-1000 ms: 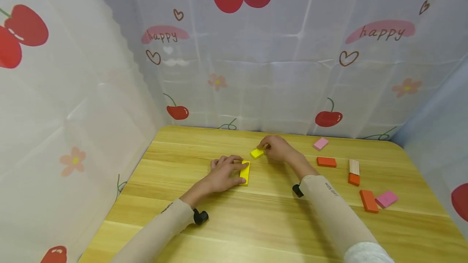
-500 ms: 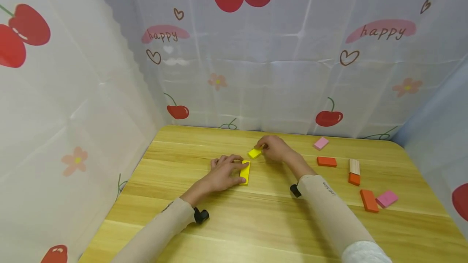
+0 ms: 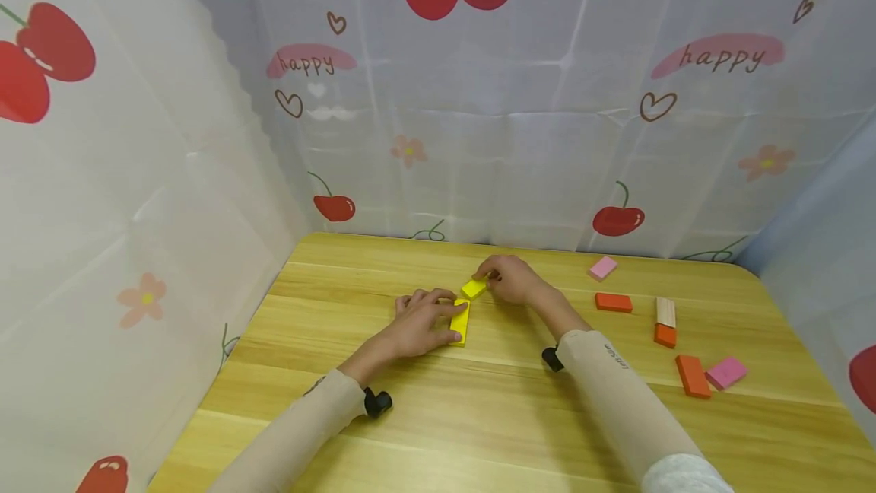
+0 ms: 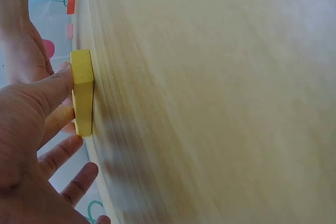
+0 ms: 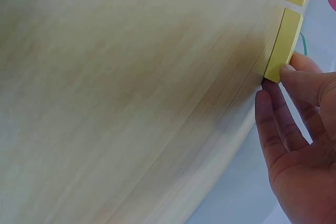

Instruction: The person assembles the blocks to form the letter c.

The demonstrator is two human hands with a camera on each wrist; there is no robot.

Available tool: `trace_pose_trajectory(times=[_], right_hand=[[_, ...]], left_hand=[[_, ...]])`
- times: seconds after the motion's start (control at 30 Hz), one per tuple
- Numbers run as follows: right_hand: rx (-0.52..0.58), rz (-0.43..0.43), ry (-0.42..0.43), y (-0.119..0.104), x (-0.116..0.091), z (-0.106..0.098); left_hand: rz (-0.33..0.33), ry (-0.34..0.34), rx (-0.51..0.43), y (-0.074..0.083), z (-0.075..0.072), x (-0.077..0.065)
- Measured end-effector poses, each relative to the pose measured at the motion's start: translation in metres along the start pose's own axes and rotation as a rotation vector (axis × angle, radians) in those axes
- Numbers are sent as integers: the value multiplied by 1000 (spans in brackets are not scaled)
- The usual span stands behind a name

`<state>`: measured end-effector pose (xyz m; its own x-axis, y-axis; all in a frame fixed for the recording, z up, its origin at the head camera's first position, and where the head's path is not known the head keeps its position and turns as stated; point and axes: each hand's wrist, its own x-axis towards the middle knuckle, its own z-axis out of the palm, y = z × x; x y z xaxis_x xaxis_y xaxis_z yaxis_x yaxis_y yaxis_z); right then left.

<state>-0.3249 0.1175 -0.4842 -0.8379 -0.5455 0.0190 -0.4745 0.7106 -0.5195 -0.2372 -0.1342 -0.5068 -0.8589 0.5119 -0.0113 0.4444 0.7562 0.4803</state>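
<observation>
Two yellow wooden blocks lie flat on the wooden table, close together end to end. My left hand (image 3: 414, 326) rests thumb and index finger on top of the nearer yellow block (image 4: 82, 92), its other fingers spread beside it. With thumb and index finger, my right hand (image 3: 513, 278) pinches the outer end of the farther yellow block (image 5: 285, 43), which sits at an angle to the nearer one. A narrow gap between the blocks shows in the right wrist view. Fingers partly cover both blocks in the head view.
Right of my hands lie a light pink block (image 3: 603, 268), a red-orange block (image 3: 613, 302), a plain wood block (image 3: 665, 312) against an orange one (image 3: 664, 335), another orange block (image 3: 693, 376) and a pink block (image 3: 727, 373). A cherry-print curtain (image 3: 506, 173) hangs behind the table (image 3: 465, 424).
My right hand has slid the farther yellow block left and slightly nearer, narrowing the gap between the two blocks. My left hand stays in place on the nearer block.
</observation>
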Motion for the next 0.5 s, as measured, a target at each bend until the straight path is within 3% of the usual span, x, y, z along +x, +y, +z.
trace_pose_trajectory(times=[0.5], right_hand=[[-22,-22,1,0,1,3]], left_hand=[[7,17,-13,-1,0,0]])
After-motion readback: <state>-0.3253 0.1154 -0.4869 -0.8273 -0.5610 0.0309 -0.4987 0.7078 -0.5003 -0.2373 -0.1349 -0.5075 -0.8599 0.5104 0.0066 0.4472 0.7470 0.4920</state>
